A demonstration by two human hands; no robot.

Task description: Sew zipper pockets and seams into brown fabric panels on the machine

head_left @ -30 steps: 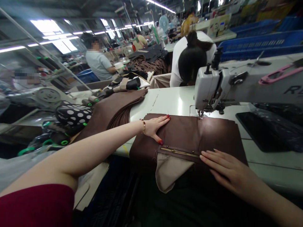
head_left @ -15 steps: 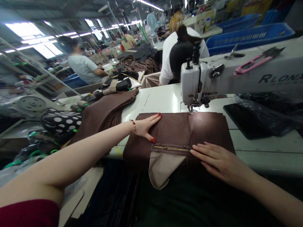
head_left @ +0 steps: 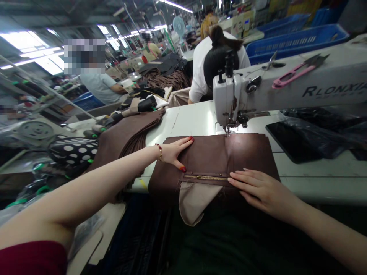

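Note:
A brown leather-like panel (head_left: 205, 154) lies on the sewing table, its far edge under the needle of the sewing machine (head_left: 226, 97). My left hand (head_left: 173, 152) rests on the panel's left part, thumb and fingers spread. My right hand (head_left: 258, 189) lies flat on the near right part, fingers stretched out, their tips at the right end of a brass zipper (head_left: 206, 177). Below the zipper a beige lining flap (head_left: 193, 204) hangs over the table's front edge. Neither hand grips anything.
A stack of brown panels (head_left: 126, 133) lies on the left. Pink thread snips (head_left: 295, 74) rest on the machine arm. Right of the panel are a dark phone-like slab (head_left: 289, 141) and a plastic bag (head_left: 321, 130). A person in white (head_left: 200, 65) bends down behind the machine.
The whole view has shifted slightly, with the machine a little further left and lower. Both hands keep the same places on the panel, which still sits under the needle.

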